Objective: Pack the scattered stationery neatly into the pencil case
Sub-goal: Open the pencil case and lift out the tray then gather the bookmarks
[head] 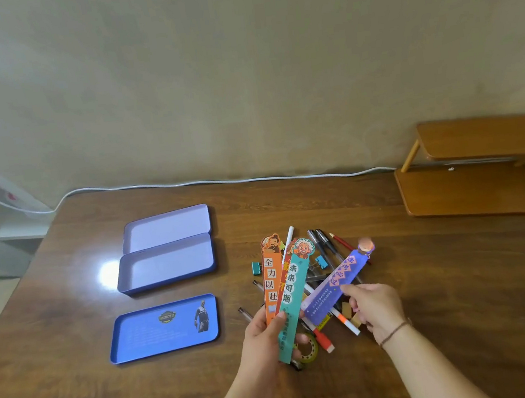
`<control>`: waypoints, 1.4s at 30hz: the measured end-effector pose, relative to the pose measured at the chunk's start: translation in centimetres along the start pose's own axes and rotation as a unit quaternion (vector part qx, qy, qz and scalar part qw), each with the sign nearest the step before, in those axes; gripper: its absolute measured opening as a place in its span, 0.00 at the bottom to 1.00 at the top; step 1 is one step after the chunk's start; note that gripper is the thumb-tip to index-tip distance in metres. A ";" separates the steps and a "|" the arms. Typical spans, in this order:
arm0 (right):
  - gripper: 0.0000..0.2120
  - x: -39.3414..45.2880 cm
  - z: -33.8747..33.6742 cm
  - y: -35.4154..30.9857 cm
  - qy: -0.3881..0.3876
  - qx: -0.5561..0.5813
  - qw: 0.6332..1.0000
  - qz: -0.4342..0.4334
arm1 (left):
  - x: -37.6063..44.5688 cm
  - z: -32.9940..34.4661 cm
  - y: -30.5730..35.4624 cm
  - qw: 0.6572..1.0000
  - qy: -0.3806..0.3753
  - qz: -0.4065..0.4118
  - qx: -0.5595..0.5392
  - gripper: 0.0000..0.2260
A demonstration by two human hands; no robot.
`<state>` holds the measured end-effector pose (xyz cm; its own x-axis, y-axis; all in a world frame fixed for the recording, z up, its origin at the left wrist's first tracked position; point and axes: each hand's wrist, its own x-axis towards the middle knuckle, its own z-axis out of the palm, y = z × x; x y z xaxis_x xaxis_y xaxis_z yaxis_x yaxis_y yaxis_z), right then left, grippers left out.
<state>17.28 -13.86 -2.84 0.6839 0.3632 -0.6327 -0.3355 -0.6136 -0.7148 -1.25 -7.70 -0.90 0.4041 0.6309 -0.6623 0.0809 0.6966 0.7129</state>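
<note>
My left hand (264,334) grips a fan of card bookmarks: an orange one (271,283), a red one behind it, and a teal one (291,297). My right hand (375,305) pinches a purple bookmark (334,284) by its lower end, held above the pile. Under both hands lies a heap of stationery: black pens (321,246), a red pencil (342,243), a white pen (289,238), blue binder clips (321,261), a tape roll (309,348). The open blue tin pencil case (166,265) sits to the left, with its inner tray (164,328) lying in front of it.
A white cable (219,181) runs along the table's far edge by the wall. A small wooden shelf (477,185) stands at the back right corner. The table's left edge slants away past the case.
</note>
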 end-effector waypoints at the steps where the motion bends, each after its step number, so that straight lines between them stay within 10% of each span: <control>1: 0.09 -0.2 -0.4 0.0 0.000 -0.009 1.000 -0.018 | 0.0 0.0 0.0 1.000 0.004 -0.002 -0.001 0.10; 12: 0.09 -2.9 0.3 -0.4 -0.088 -0.064 0.971 -0.213 | -0.6 2.5 -0.1 0.998 -0.058 0.021 0.025 0.12; 22: 0.27 -0.5 0.7 0.7 0.046 -0.121 0.991 -0.046 | -0.5 1.0 -0.5 0.999 0.003 0.045 0.013 0.11; 35: 0.04 -2.2 -0.4 -2.3 -0.036 0.130 0.990 -0.035 | -0.5 -0.6 -0.4 0.999 0.003 0.049 0.016 0.10; 42: 0.06 -6.5 3.8 -1.6 -0.074 -0.018 0.987 -0.139 | -1.0 0.1 -0.3 0.994 -0.106 0.037 0.012 0.16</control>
<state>10.95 -12.62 1.26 0.6433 0.6180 -0.4520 -0.1234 -0.4990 -0.8578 -1.56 -8.59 -0.37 0.5919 0.5918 -0.5471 0.0656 0.6412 0.7646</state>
